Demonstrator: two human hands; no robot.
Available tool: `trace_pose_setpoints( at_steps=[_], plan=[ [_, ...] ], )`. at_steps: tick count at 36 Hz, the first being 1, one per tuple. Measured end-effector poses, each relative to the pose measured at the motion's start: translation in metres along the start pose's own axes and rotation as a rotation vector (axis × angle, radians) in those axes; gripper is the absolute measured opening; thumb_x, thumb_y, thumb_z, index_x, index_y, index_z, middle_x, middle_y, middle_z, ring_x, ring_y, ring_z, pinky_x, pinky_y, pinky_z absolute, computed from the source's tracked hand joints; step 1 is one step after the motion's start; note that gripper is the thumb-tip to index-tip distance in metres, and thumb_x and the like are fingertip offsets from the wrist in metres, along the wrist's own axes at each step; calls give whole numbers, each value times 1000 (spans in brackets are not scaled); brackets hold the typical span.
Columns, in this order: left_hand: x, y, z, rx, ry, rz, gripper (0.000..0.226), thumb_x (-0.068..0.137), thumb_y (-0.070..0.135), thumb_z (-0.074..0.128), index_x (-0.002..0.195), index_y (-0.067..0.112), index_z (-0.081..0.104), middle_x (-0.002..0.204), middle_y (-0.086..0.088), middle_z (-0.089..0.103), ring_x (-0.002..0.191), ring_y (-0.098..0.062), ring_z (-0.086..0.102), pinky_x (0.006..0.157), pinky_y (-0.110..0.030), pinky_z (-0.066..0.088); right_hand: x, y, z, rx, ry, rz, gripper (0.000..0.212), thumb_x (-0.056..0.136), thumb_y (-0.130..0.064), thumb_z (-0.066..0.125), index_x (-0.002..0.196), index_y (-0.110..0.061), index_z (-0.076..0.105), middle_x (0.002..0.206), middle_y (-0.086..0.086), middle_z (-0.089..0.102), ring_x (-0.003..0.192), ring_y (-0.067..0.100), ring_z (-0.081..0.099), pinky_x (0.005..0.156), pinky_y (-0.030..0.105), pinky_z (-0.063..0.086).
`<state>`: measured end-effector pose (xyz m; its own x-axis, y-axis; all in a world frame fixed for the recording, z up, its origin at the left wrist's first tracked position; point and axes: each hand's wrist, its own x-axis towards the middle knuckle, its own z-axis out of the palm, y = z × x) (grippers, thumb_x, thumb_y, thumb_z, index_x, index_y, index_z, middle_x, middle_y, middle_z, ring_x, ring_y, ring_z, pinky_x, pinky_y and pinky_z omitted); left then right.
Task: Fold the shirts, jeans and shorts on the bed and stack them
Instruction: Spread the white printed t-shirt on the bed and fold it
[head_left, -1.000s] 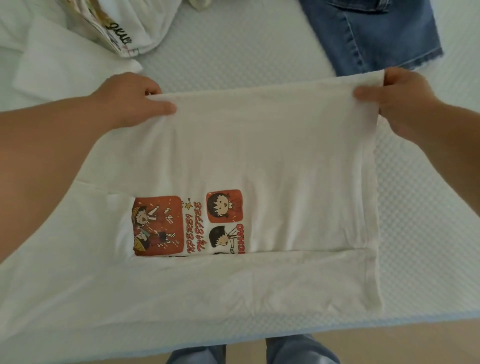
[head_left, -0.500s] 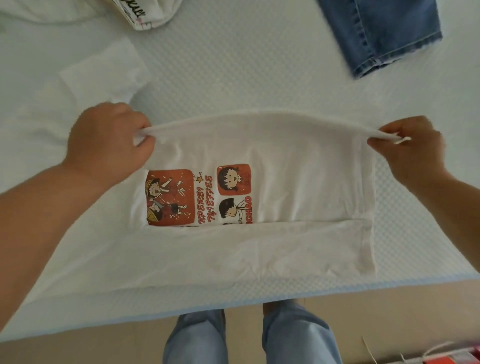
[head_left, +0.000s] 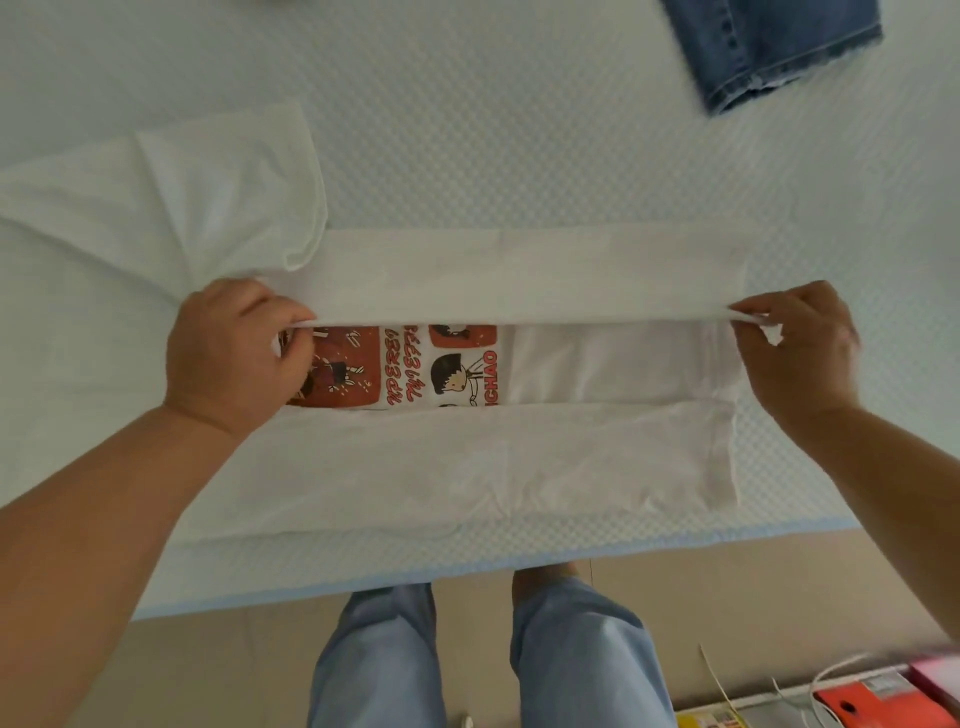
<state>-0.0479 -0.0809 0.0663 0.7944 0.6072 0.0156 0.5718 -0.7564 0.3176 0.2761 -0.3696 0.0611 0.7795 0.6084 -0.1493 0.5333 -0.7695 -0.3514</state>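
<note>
I saw the white printed shirt lying flat on the bed, both long sides folded inward; the jeans lay well apart.

Bed: pale quilted cover, light-blue near edge. White printed shirt lies across its near part, sleeve spread toward the far left. Denim piece at far right, well apart from the shirt.

The shirt's cartoon print was half covered by the folded flap and the left hand. The denim piece got cut off at the top edge, and the boxes at lower right were blurred.
</note>
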Motion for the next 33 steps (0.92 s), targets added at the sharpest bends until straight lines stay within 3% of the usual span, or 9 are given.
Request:
trace_pose_setpoints(
  at_steps=[10,14,17,22,24,26,28,30,33],
  plan=[
    [-29,10,13,-17,-190,-13,40,75,22,39,75,3,75,71,-16,65,70,-37,61,63,-42,47,-24,10,5,-157,-183,-32,17,83,-4,63,95,-10,73,91,13,54,96,35,51,74,31,35],
    [-27,15,11,-15,-318,-57,47,73,30,38,80,3,76,76,-16,66,73,-38,61,68,-43,48,-20,2,3,-121,-243,104,29,83,-4,54,105,-14,69,108,10,52,110,29,46,85,33,36],
    [-28,25,8,-47,-362,-56,50,74,35,39,87,3,76,82,-15,68,78,-36,63,76,-44,49,-8,-11,-4,-17,-178,200,31,81,-5,51,107,-12,64,117,11,51,112,32,49,92,39,39],
    [-2,62,16,-199,-175,108,31,83,17,49,91,1,74,88,-16,68,81,-34,65,79,-33,45,15,-43,3,-25,-76,-186,28,86,-14,53,110,-5,64,116,17,58,113,36,50,90,37,39],
    [14,75,31,-190,-111,141,26,83,8,55,102,0,71,103,-21,66,97,-38,63,89,-36,45,19,-51,21,-52,-141,-345,36,90,-22,54,121,-6,60,131,18,53,125,36,44,101,41,35],
    [26,81,52,-141,-182,112,38,86,11,57,124,4,60,132,-24,52,125,-40,46,106,-45,32,22,-48,41,-169,-297,-366,52,95,-38,45,142,-15,40,152,13,28,142,30,20,114,41,14],
    [28,79,73,-31,-366,-5,58,92,34,53,145,18,34,156,-13,17,144,-30,11,115,-47,6,27,-31,57,-292,-383,-277,66,94,-57,32,150,-26,14,159,5,3,145,21,-3,115,36,-5],
    [23,70,91,81,-450,-69,73,89,55,42,150,28,12,159,-3,-8,145,-23,-10,114,-49,-6,30,-14,64,-356,-361,-251,78,88,-70,22,151,-28,3,159,4,-5,145,21,-9,114,34,-11],
    [19,58,98,124,-437,-165,93,76,74,35,150,30,1,158,-4,-16,144,-22,-15,112,-49,-10,32,-4,68,-391,-305,-203,97,79,-81,16,150,-18,-2,158,9,-6,145,21,-9,113,37,-12]
  ],
)
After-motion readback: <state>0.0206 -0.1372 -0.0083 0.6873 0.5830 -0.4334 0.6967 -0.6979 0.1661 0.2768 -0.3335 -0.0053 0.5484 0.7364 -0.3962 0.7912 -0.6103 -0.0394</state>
